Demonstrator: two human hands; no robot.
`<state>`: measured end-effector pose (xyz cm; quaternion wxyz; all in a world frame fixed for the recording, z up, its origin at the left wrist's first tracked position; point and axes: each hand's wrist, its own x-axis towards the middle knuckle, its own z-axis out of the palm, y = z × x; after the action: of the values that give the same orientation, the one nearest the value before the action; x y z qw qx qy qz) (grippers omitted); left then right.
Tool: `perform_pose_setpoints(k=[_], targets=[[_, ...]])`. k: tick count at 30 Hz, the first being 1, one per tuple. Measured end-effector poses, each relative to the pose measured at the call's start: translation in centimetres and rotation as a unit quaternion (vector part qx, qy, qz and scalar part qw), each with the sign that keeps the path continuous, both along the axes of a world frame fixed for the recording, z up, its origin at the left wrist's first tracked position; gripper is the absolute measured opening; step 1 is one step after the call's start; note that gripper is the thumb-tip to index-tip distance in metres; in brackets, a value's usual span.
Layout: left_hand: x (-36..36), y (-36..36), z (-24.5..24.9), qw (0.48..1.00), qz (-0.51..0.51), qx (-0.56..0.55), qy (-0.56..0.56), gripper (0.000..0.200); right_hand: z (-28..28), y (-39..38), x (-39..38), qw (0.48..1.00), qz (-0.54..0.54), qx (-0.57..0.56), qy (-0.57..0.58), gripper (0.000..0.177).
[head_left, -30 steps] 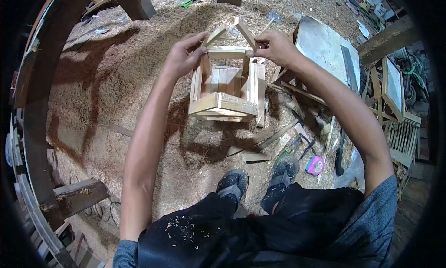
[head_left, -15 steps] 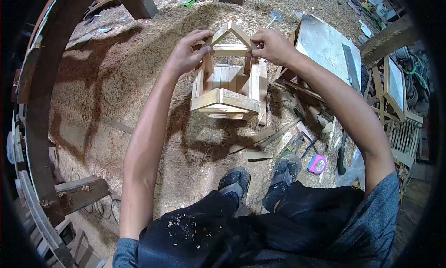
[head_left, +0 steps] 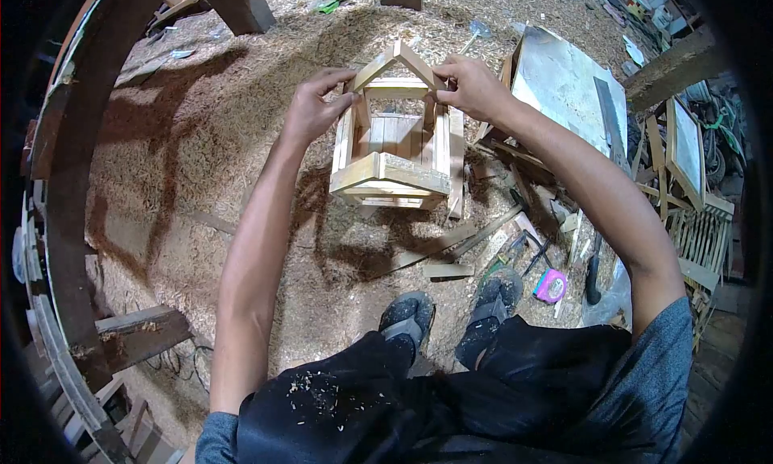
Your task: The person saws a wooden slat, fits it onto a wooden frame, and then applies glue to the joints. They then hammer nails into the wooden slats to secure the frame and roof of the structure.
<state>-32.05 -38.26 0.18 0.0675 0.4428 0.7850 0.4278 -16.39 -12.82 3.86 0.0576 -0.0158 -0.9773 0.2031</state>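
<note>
Head view: both hands (head_left: 312,110) (head_left: 473,84) stretched forward; pinching slats (head_left: 375,69).

Strong white light brightens the tan wood-shaving floor (head_left: 250,126) and the pale gabled wooden frame (head_left: 413,173); brown shadows (head_left: 129,134) spread at nine o'clock, where fisheye distortion bows a long dark-brown wooden beam (head_left: 66,190). Black vignetting rims the view.
</note>
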Motion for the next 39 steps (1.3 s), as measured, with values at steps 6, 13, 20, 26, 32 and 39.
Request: perform_pose_setpoints(k=[6, 13, 20, 26, 32, 39], targets=[[-1.0, -0.1, -1.0, 1.0, 0.003, 0.021, -0.011, 0.042, -1.2, 0.7, 0.6, 0.999, 0.017, -0.031, 0.032, 0.039], [-1.0, -0.2, -0.3, 0.998, 0.023, -0.025, -0.059, 0.043, -0.8, 2.0, 0.7, 0.997, 0.035, -0.074, -0.013, 0.028], [-2.4, -0.2, -1.0, 0.991, 0.039, -0.043, -0.122, 0.043, -2.2, 3.9, 0.3, 0.987, -0.01, -0.158, 0.026, 0.035], [-1.7, -0.2, -0.1, 0.995, 0.053, -0.079, -0.035, 0.044, -1.9, 2.5, 0.3, 0.994, -0.002, -0.109, 0.002, 0.035], [-1.6, -0.3, -0.2, 0.993, 0.055, -0.081, -0.066, 0.046, -1.5, 1.6, 0.1, 0.996, -0.007, -0.084, -0.001, 0.034], [-2.2, -0.5, -0.9, 0.994, 0.041, -0.054, -0.087, 0.046, -1.6, 1.6, -0.3, 0.997, -0.007, -0.075, -0.009, 0.038]])
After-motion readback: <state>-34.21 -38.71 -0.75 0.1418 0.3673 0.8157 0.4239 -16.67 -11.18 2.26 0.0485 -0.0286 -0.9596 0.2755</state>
